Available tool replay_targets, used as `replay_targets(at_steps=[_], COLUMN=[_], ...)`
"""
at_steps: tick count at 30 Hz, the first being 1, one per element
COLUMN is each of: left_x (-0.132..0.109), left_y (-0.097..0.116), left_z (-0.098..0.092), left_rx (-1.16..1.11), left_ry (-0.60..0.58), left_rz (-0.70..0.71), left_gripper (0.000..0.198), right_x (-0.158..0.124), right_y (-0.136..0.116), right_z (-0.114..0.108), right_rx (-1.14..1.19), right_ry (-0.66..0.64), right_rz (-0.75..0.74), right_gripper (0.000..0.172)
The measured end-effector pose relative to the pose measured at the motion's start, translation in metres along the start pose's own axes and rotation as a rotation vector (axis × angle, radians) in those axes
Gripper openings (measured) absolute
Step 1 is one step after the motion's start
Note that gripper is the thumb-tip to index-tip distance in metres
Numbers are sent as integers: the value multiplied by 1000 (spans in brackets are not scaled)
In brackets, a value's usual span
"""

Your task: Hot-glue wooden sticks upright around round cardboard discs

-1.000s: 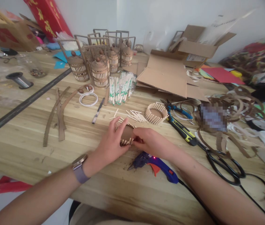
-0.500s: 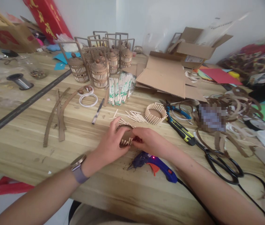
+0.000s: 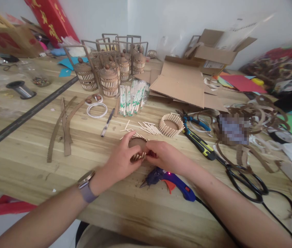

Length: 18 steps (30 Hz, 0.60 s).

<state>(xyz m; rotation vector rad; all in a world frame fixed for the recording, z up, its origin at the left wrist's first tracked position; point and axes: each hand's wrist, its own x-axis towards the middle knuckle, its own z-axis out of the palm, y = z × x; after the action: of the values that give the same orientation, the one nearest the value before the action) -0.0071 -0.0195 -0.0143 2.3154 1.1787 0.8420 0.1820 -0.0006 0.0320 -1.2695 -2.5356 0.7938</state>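
Note:
My left hand [image 3: 122, 156] curls around the left side of a round brown cardboard base [image 3: 137, 143] edged with short wooden sticks, thumb and fingers closed on its rim. At the base's right edge, my right hand [image 3: 163, 155] has its fingertips pinched together; what lies between them is hidden. Just below the hands rests a blue hot glue gun [image 3: 173, 182] with an orange trigger and a lit red light. Loose short sticks [image 3: 149, 128] lie behind the base. A second ring of upright sticks [image 3: 171, 124] on a cardboard base stands to their right.
Pliers [image 3: 193, 122], a yellow-black utility knife [image 3: 199, 143] and black scissors [image 3: 246, 184] lie at right. Further back stand several lidded stick baskets [image 3: 109, 81] with tall handles, beside wrapped sticks [image 3: 131, 98] and a cardboard sheet [image 3: 179, 82]. Brown strips [image 3: 65, 129] lie left.
The left thumb has bent inward over the cardboard base, and the base has tilted slightly in my hands. The right hand stays pinched at its edge.

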Motion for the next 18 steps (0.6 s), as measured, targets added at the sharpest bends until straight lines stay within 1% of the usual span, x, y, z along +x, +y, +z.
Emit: replay_targets(at_steps=[18], left_x=[0], left_y=[-1], left_z=[2], left_rx=[10], left_ry=[2], left_rz=[-13], left_gripper=[6], right_x=[0], right_y=[-3], right_z=[-1], right_rx=[-21], right_ry=[-15], right_rz=[16], right_gripper=[11])
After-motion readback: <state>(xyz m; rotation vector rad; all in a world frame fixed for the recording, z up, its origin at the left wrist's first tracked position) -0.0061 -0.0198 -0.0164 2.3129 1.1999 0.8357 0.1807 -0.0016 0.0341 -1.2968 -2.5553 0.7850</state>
